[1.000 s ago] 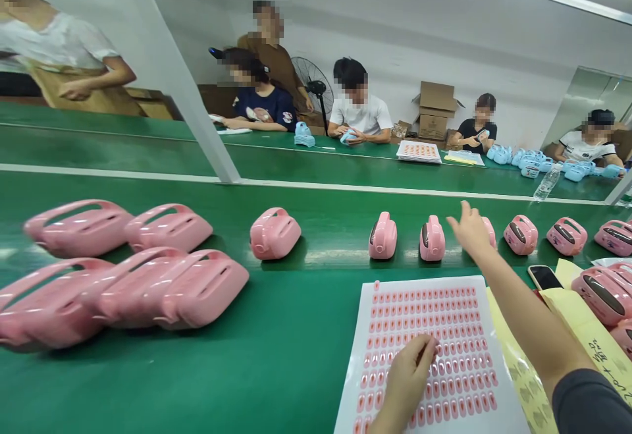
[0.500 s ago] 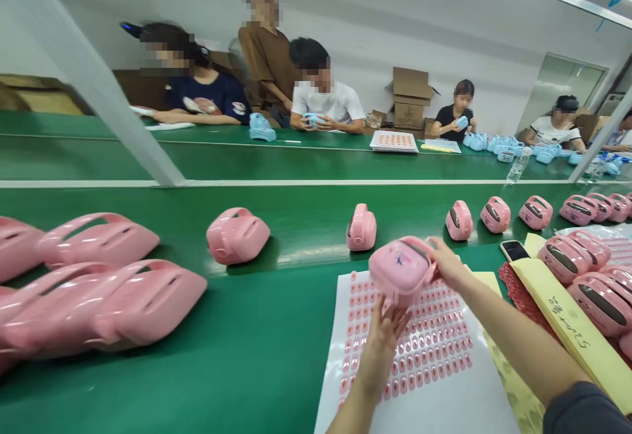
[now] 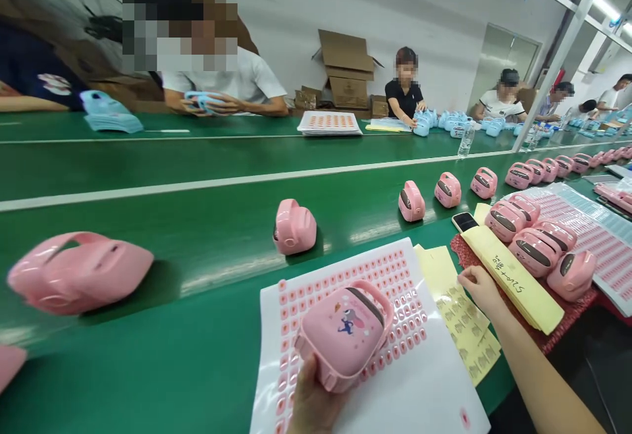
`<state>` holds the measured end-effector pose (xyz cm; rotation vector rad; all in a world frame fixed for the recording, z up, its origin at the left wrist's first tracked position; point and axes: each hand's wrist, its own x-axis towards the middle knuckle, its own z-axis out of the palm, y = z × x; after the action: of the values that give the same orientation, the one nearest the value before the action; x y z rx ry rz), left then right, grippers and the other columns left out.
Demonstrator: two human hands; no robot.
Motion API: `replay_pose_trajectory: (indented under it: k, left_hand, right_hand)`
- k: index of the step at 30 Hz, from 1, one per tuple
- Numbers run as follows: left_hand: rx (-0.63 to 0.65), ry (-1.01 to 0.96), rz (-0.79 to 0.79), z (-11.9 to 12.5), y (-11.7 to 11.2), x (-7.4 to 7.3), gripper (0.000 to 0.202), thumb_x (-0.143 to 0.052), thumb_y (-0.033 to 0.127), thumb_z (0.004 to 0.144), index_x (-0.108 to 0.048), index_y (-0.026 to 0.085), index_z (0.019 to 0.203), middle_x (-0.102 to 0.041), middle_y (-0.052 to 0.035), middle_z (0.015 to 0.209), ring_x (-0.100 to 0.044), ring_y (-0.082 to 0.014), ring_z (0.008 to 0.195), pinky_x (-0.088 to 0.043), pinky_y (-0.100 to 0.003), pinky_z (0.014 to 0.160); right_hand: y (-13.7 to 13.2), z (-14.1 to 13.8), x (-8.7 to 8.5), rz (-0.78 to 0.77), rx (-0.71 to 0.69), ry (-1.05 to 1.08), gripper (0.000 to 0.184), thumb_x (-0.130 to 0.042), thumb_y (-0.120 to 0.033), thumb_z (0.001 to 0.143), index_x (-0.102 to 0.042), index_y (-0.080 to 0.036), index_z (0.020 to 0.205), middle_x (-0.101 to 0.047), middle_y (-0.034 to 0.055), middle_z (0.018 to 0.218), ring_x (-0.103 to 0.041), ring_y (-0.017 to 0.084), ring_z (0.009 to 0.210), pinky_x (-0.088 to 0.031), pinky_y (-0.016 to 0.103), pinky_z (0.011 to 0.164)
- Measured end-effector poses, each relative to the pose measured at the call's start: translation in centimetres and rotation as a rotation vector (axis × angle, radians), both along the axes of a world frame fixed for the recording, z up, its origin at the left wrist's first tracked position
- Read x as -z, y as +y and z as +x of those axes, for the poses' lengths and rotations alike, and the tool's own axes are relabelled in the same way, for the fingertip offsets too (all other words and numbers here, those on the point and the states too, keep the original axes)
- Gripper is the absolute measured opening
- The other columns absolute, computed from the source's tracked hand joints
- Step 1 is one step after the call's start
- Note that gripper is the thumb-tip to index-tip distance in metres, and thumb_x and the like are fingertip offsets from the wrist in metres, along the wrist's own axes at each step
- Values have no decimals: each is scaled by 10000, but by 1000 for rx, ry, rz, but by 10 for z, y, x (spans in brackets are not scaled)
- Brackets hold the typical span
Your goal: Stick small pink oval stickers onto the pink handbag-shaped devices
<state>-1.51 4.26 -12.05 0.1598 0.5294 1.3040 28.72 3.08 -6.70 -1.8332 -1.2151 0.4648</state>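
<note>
My left hand grips a glossy pink plastic case with a cartoon sticker on its top, holding it above a white sheet of small red-and-pink stickers. The fingers are mostly hidden behind the case. My right hand rests loosely curled at the edge of a yellow paper strip, holding nothing visible. A yellow sticker sheet lies just below that hand. Several finished pink cases stand on a red mat beyond it.
Pink cases stand in a row along the green belt, with a large pink shell at left. A phone lies near the mat. Co-workers sit across a white-striped divider handling blue items.
My right hand has let go of the pink case and moved right to the yellow strip. The case has dropped lower, now in my left hand alone. The view has turned right.
</note>
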Motion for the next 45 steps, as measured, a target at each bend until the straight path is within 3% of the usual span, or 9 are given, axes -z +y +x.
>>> replay_pose_trajectory:
  k: [4,8,11,19,29,32,39,45]
  left_hand:
    - [-35,48,-77,10,-1,-14,640,-692,495,615,-502,403,1219,-704,-13,1073,-497,-344,1174,-427,-547,912]
    - [-71,47,-7,13,-2,-27,694,-724,553,548,-524,396,1194,-710,-18,1047,-537,-365,1121,-459,-551,867]
    - [-31,59,-18,12,0,-37,730,-737,570,505,-540,372,1179,-730,-25,969,-564,-372,1079,-473,-543,844]
    - [-140,169,-119,24,-3,-57,677,-709,593,484,-611,297,1085,-740,-17,814,-602,-347,1008,-494,-503,822]
    - [-271,279,-138,29,-3,-77,585,-733,546,435,-657,266,943,-716,10,701,-559,-333,1063,-489,-456,847]
    - [-296,299,-129,27,-1,-88,541,-708,569,452,-660,260,893,-712,13,734,-517,-322,1117,-479,-450,869]
    - [-416,335,74,19,-7,-127,506,-660,589,515,-645,249,889,-696,-4,968,-495,-303,1143,-490,-415,855]
    - [-449,268,4,12,-15,-144,450,-567,575,619,-618,237,911,-686,-17,988,-516,-294,1113,-479,-418,869]
  right_hand:
    - [-4,-5,25,12,64,-63,108,-521,-223,689,-521,-215,582,-540,48,715,-549,232,709,-462,389,706]
    - [-5,-15,33,70,76,-115,147,-481,-204,716,-449,-235,576,-495,45,708,-511,245,751,-436,411,750]
    - [-6,-15,33,108,50,-123,150,-455,-222,734,-432,-237,587,-498,41,694,-506,234,727,-438,392,717]
    - [-9,-7,34,185,0,-83,160,-436,-308,765,-479,-222,637,-550,32,696,-534,188,667,-448,299,593]
    - [-4,-11,34,164,97,-93,156,-460,-283,766,-514,-218,635,-541,51,732,-532,204,662,-475,371,673]
    - [-4,-12,33,148,92,-101,140,-469,-271,756,-520,-217,638,-548,56,736,-535,214,681,-470,377,688]
    - [-3,-14,30,112,36,-131,135,-505,-228,724,-495,-226,589,-545,57,719,-522,243,768,-442,405,766]
    - [-6,-10,28,124,-43,-116,157,-473,-248,749,-488,-228,593,-566,38,725,-547,218,785,-447,355,760]
